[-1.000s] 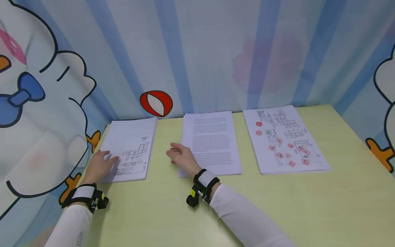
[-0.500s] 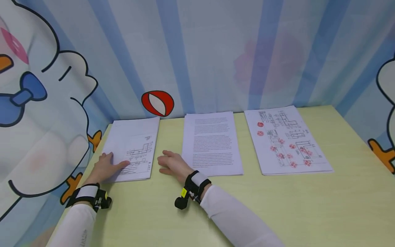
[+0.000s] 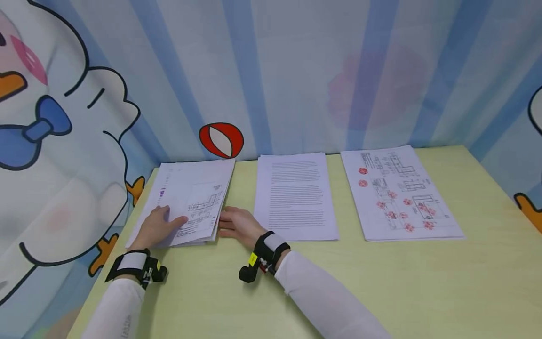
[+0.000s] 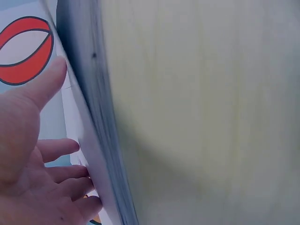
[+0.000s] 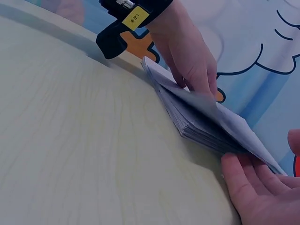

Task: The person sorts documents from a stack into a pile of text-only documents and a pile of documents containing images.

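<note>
My left hand (image 3: 155, 228) rests on the top of the left paper stack (image 3: 186, 176), whose upper sheet bears a technical drawing. The right-hand side of the upper sheets is raised and bowed, leaving a gap above the sheets below. Fingers of my right hand (image 3: 242, 226) touch the stack's right edge. The right wrist view shows those fingers (image 5: 239, 176) at the gap under the lifted sheets (image 5: 239, 126), the thumb apart from the paper. In the left wrist view, my left hand's fingers (image 4: 68, 174) lie spread against the sheet.
A stack of printed text pages (image 3: 296, 197) lies in the middle of the yellow table (image 3: 338, 282). To its right is another stack (image 3: 398, 193), with drawings and red stamps. A cartoon-printed curtain (image 3: 296, 84) stands behind and beside the table.
My right hand has moved left to the left stack's edge. The upper sheets have risen and shifted right, and the left hand has moved slightly right and farther up on them.
</note>
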Demonstrator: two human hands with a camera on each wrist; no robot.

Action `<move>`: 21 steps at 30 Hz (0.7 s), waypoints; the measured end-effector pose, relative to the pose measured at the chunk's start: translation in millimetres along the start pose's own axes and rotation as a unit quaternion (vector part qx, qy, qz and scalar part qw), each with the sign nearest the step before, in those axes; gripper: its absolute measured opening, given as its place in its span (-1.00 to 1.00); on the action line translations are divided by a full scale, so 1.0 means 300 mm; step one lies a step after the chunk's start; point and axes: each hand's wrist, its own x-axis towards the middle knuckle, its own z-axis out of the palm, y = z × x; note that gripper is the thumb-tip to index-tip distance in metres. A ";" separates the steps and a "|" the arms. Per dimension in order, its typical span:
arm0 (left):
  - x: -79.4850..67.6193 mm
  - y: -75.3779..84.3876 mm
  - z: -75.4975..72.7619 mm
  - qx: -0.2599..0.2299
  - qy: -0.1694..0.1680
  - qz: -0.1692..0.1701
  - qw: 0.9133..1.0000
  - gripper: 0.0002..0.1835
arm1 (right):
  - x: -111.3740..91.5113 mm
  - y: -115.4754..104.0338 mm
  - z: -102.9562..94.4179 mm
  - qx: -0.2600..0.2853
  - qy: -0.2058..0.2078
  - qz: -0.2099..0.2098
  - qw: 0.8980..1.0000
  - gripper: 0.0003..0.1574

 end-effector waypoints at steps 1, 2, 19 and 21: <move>0.000 0.005 0.002 -0.002 0.000 0.000 1.000 -0.01 | 0.002 -0.002 0.001 -0.007 -0.001 -0.001 1.000 -0.37; -0.001 0.009 0.004 -0.005 0.000 -0.001 1.000 -0.02 | 0.004 -0.004 0.003 -0.013 -0.002 -0.002 1.000 -0.42; -0.042 0.134 0.066 -0.007 0.012 0.000 1.000 -0.14 | -0.001 0.024 0.000 -0.101 0.100 -0.054 0.988 -0.51; -0.041 0.129 0.068 -0.020 0.019 0.002 1.000 -0.16 | -0.008 0.025 -0.002 -0.095 0.100 -0.058 0.989 -0.50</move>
